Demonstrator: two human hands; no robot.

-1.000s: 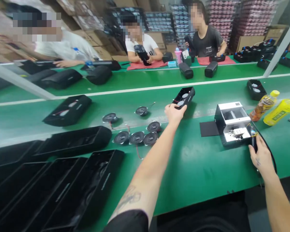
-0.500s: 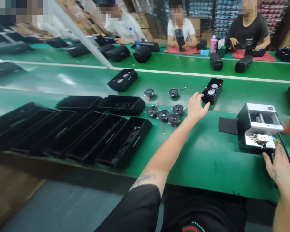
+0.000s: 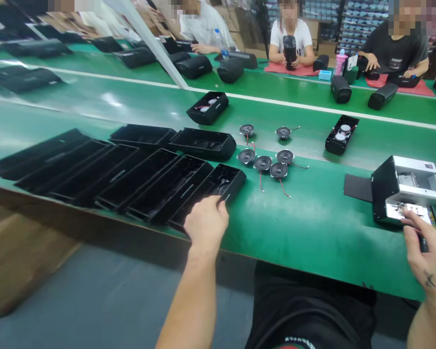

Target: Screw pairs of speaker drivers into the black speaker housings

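My left hand [image 3: 206, 219] has its fingers closed over the near side wall of the rightmost open black speaker housing [image 3: 236, 180], which holds a round driver inside. At the right, my right hand [image 3: 427, 252] is curled around a dark screwdriver [image 3: 423, 243], mostly hidden by the palm. Its fingertips are at the metal front of a silver-and-black screw feeder [image 3: 416, 186]. Between the hands and farther back lie several loose speaker drivers [image 3: 263, 163] with thin red leads. Another housing [image 3: 342, 134], fitted with two drivers, stands on the green surface beyond them.
Several open black housings [image 3: 116, 174] lie side by side along the left front edge. One more fitted housing [image 3: 208, 108] stands farther back. A dark flat plate [image 3: 358, 187] juts from the feeder. Across the bench, people sit at red mats [image 3: 298, 71]; a slanted pole [image 3: 160, 46] rises at the left.
My left hand has left the far fitted housing and come left and nearer, onto the front-row housing. My right hand has shifted to the feeder's front. The view has turned slightly left.
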